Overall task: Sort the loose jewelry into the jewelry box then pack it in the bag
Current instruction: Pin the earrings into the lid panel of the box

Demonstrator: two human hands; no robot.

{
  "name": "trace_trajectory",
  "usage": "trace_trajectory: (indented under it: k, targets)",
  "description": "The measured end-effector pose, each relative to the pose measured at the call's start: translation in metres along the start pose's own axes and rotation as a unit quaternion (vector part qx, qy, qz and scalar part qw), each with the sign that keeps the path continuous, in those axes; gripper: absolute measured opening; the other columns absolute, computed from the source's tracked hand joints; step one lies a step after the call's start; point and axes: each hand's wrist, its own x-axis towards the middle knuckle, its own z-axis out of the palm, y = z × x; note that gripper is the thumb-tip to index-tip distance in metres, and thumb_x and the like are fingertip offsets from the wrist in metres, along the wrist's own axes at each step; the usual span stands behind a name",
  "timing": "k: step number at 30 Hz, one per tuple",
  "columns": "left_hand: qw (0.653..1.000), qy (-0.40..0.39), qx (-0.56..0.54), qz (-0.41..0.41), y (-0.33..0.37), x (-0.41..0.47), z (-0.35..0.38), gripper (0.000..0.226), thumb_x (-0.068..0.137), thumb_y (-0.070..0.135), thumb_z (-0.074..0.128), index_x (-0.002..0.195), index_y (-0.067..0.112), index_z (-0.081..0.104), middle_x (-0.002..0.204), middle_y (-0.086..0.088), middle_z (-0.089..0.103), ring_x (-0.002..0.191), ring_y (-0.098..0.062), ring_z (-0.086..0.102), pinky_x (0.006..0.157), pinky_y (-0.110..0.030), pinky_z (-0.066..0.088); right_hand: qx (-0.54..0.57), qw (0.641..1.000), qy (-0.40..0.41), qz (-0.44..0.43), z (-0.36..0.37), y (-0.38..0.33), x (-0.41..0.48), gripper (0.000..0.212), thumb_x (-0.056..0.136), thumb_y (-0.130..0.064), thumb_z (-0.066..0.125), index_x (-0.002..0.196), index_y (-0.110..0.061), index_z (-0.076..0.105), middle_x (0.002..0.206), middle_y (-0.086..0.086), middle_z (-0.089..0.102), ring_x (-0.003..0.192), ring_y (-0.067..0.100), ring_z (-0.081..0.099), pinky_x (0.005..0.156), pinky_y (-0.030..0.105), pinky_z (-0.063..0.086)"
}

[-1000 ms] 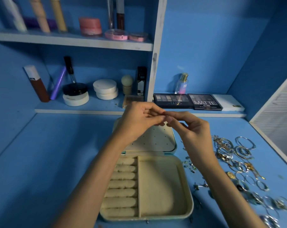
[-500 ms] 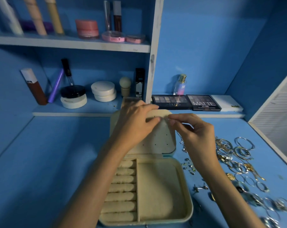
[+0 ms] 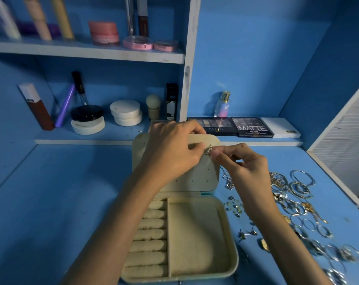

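A cream jewelry box [image 3: 197, 243] lies open on the blue table, its perforated lid [image 3: 199, 177] standing upright at the back. My left hand [image 3: 170, 151] grips the lid's upper edge, fingers curled over it. My right hand [image 3: 242, 165] pinches a small silver earring [image 3: 208, 151] against the lid's upper holes, close to my left thumb. Ring rolls [image 3: 152, 235] fill the box's left side; the large right compartment holds nothing visible. Loose jewelry [image 3: 298, 204], mostly hoops and rings, lies spread to the right of the box. No bag is in view.
Small studs [image 3: 235, 206] lie scattered between the box and the hoops. Eyeshadow palettes [image 3: 230, 126] and a perfume bottle [image 3: 223, 104] stand on the low shelf behind the lid. Cosmetics jars and tubes [image 3: 88, 118] fill the shelves at the back left. A white louvred panel [image 3: 347, 140] borders the right.
Both hands came down from in front of me to the lid. My left hand now holds the lid's top edge, and my right hand presses the earring against its holes.
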Motion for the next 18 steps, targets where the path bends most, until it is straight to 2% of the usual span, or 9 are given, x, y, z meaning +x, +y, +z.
trace_trajectory:
  k: [2, 4, 6, 9, 11, 13, 16, 18]
  targets:
    - [1.000, -0.009, 0.006, 0.004, 0.001, 0.000, -0.001, 0.023, 0.073, 0.042, 0.058, 0.091, 0.029, 0.065, 0.084, 0.014, 0.067, 0.085, -0.013, 0.062, 0.093, -0.041, 0.041, -0.001, 1.000, -0.001, 0.000, 0.000, 0.000, 0.000, 0.012, 0.078, -0.019, 0.074, 0.068, -0.026, 0.073, 0.090, 0.016, 0.065, 0.083, 0.032, 0.055, 0.071, 0.037, 0.045]
    - [0.999, -0.024, 0.025, 0.013, 0.001, 0.000, -0.002, 0.027, 0.074, 0.048, 0.062, 0.094, 0.030, 0.061, 0.085, 0.016, 0.064, 0.085, -0.011, 0.059, 0.094, -0.037, 0.037, -0.006, 1.000, 0.009, -0.009, 0.000, 0.002, -0.001, 0.010, 0.078, -0.019, 0.073, 0.071, -0.025, 0.072, 0.083, 0.015, 0.060, 0.073, 0.027, 0.051, 0.065, 0.034, 0.042]
    - [0.998, -0.032, 0.042, 0.013, 0.002, -0.001, -0.002, 0.026, 0.077, 0.045, 0.069, 0.095, 0.031, 0.056, 0.082, 0.018, 0.058, 0.086, -0.011, 0.057, 0.094, -0.034, 0.034, -0.014, 0.999, 0.032, -0.023, 0.001, 0.005, -0.001, 0.008, 0.078, -0.021, 0.075, 0.079, -0.025, 0.068, 0.070, 0.005, 0.051, 0.064, 0.017, 0.046, 0.059, 0.033, 0.038]
    - [0.998, -0.022, 0.053, 0.010, 0.004, -0.001, -0.001, 0.025, 0.078, 0.040, 0.070, 0.090, 0.033, 0.050, 0.070, 0.022, 0.047, 0.080, -0.010, 0.055, 0.094, -0.036, 0.034, -0.025, 0.998, 0.050, -0.014, 0.000, 0.008, 0.001, 0.024, 0.075, -0.025, 0.077, 0.091, -0.023, 0.059, 0.069, -0.008, 0.050, 0.065, 0.010, 0.049, 0.060, 0.027, 0.039]
    - [0.999, -0.019, 0.051, 0.004, 0.005, -0.002, 0.000, 0.023, 0.079, 0.040, 0.070, 0.091, 0.031, 0.053, 0.069, 0.021, 0.047, 0.077, -0.010, 0.052, 0.093, -0.035, 0.034, -0.005, 1.000, 0.011, 0.010, -0.003, 0.006, 0.002, 0.016, 0.077, -0.023, 0.074, 0.087, -0.021, 0.061, 0.068, -0.004, 0.052, 0.063, 0.010, 0.048, 0.060, 0.022, 0.038]
    - [0.999, -0.018, 0.045, -0.005, 0.006, -0.002, 0.000, 0.022, 0.079, 0.042, 0.069, 0.092, 0.031, 0.055, 0.071, 0.020, 0.049, 0.076, -0.008, 0.048, 0.091, -0.031, 0.033, 0.029, 0.997, -0.057, 0.042, -0.008, 0.003, 0.004, 0.009, 0.080, -0.024, 0.070, 0.081, -0.017, 0.064, 0.071, 0.006, 0.054, 0.066, 0.015, 0.046, 0.061, 0.026, 0.034]
    - [0.998, -0.027, 0.047, -0.012, 0.009, -0.002, -0.002, 0.019, 0.080, 0.042, 0.068, 0.090, 0.036, 0.052, 0.072, 0.020, 0.049, 0.077, -0.007, 0.045, 0.087, -0.027, 0.029, 0.061, 0.988, -0.125, 0.070, -0.020, 0.000, 0.010, 0.021, 0.082, -0.030, 0.067, 0.092, -0.012, 0.067, 0.076, 0.007, 0.058, 0.070, 0.017, 0.050, 0.060, 0.026, 0.036]
    - [0.998, -0.028, 0.052, -0.012, 0.011, -0.002, -0.003, 0.019, 0.080, 0.042, 0.068, 0.090, 0.036, 0.054, 0.072, 0.020, 0.048, 0.079, -0.008, 0.046, 0.087, -0.027, 0.029, 0.071, 0.987, -0.127, 0.071, -0.028, -0.003, 0.014, 0.020, 0.087, -0.024, 0.063, 0.099, -0.008, 0.065, 0.076, 0.007, 0.060, 0.069, 0.017, 0.052, 0.057, 0.025, 0.038]
